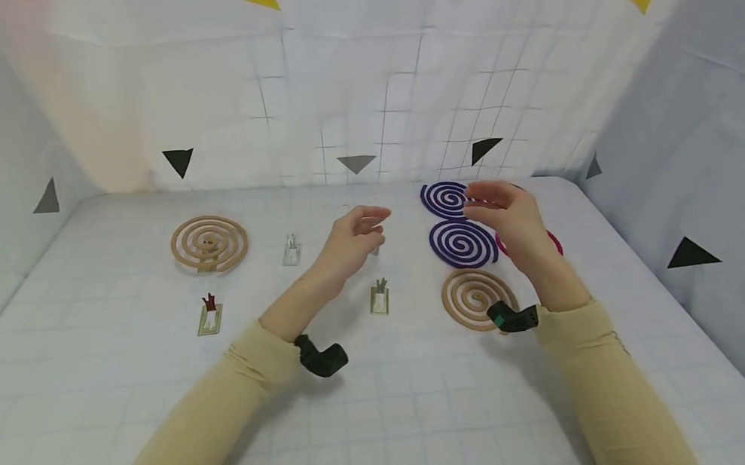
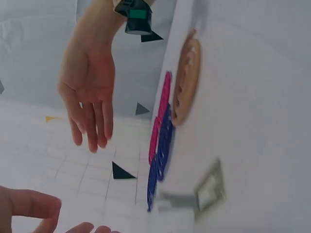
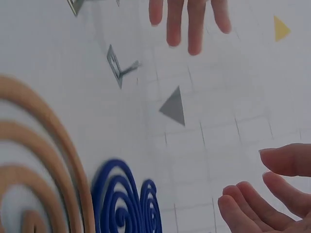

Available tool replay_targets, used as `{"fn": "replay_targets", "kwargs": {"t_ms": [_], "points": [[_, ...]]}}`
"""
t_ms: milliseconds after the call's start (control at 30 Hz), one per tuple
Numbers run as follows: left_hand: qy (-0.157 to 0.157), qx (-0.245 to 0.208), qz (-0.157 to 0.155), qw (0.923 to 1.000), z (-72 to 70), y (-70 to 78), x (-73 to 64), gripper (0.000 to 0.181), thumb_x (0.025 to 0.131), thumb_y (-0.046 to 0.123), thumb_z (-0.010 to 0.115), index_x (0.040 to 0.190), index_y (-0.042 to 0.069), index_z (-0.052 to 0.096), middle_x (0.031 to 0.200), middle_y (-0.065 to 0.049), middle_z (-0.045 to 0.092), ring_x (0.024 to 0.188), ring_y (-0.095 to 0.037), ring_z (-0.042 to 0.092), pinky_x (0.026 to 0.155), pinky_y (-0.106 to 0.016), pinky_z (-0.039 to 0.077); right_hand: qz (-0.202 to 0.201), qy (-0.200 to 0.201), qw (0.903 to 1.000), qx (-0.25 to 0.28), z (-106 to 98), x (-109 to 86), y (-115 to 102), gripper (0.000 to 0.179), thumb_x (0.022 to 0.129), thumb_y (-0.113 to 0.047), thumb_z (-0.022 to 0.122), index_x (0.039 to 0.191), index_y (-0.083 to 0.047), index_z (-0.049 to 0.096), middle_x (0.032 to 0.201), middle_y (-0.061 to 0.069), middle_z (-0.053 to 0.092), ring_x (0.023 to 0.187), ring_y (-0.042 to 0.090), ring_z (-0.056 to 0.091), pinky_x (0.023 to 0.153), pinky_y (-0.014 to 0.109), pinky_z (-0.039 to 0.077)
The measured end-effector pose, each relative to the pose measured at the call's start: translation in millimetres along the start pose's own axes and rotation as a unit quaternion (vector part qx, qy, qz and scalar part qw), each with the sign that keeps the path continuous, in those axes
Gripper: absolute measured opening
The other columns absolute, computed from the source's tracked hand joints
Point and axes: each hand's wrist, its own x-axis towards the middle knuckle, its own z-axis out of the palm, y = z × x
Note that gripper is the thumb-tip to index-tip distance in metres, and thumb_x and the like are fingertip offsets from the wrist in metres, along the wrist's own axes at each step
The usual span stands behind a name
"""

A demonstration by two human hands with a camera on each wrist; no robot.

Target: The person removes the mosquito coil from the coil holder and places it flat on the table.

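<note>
My left hand hovers over the middle of the table, fingers loosely bent, holding nothing. Below it is a small metal coil stand, mostly hidden, with another stand nearer me. My right hand hangs above the mosquito coils on the right, thumb and fingers apart and nothing between them. About it lie two blue coils, a tan coil and pink coils, which the hand partly covers in the head view.
On the left, a tan coil sits over a stand. A stand with reddish prongs is in front of it, and a silvery stand to its right. White sheeting with triangle markers surrounds the table.
</note>
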Motion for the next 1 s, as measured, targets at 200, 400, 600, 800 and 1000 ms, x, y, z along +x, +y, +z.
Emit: {"fn": "replay_targets", "kwargs": {"t_ms": [200, 400, 600, 800, 1000], "points": [[0.007, -0.003, -0.013, 0.9999, -44.9, -11.2, -27.6, 0.044, 0.099, 0.003, 0.049, 0.143, 0.006, 0.048, 0.152, -0.011, 0.047, 0.140, -0.029, 0.045, 0.116, -0.043, 0.039, 0.012, -0.043, 0.9990, -0.010, 28, -2.9, -14, 0.043, 0.097, -0.010, 0.065, 0.139, -0.009, 0.054, 0.140, 0.009, 0.057, 0.128, 0.020, 0.057, 0.108, 0.035, 0.047], [0.027, -0.016, -0.007, 0.9995, -83.4, -16.4, -49.3, 0.046, 0.097, 0.004, 0.051, 0.142, 0.001, 0.045, 0.150, -0.016, 0.047, 0.137, -0.028, 0.047, 0.117, -0.044, 0.037, -0.015, -0.062, 0.9979, -0.014, 57, -6.3, -23, 0.044, 0.095, -0.010, 0.067, 0.137, -0.008, 0.056, 0.139, 0.010, 0.058, 0.128, 0.022, 0.058, 0.106, 0.038, 0.050], [0.051, -0.034, -0.003, 0.9981, -112.1, -11.5, -60.2, 0.044, 0.101, 0.004, 0.048, 0.143, -0.003, 0.040, 0.150, -0.017, 0.044, 0.139, -0.029, 0.045, 0.117, -0.040, 0.038, -0.033, -0.093, 0.9950, 0.016, 95, -7.7, -36, 0.044, 0.094, -0.007, 0.067, 0.136, -0.009, 0.056, 0.137, 0.008, 0.059, 0.125, 0.021, 0.059, 0.106, 0.040, 0.049], [0.063, -0.003, -0.022, 0.9977, -147.2, -6.2, -64.0, 0.046, 0.103, 0.013, 0.051, 0.146, 0.004, 0.039, 0.148, -0.010, 0.046, 0.136, -0.021, 0.049, 0.113, -0.032, 0.042, -0.039, -0.111, 0.9916, 0.053, 135, -5.2, -51, 0.044, 0.093, -0.005, 0.067, 0.136, -0.007, 0.057, 0.135, 0.008, 0.061, 0.122, 0.020, 0.060, 0.104, 0.036, 0.051], [0.084, -0.021, -0.005, 0.9962, -178.7, -8.7, -67.6, 0.043, 0.100, 0.014, 0.059, 0.141, 0.004, 0.047, 0.125, 0.006, 0.062, 0.113, -0.007, 0.063, 0.096, -0.021, 0.052, -0.047, -0.130, 0.9871, 0.080, 172, -2.9, -63, 0.042, 0.093, -0.003, 0.067, 0.133, -0.008, 0.059, 0.133, 0.007, 0.062, 0.119, 0.020, 0.062, 0.101, 0.034, 0.053]]}}
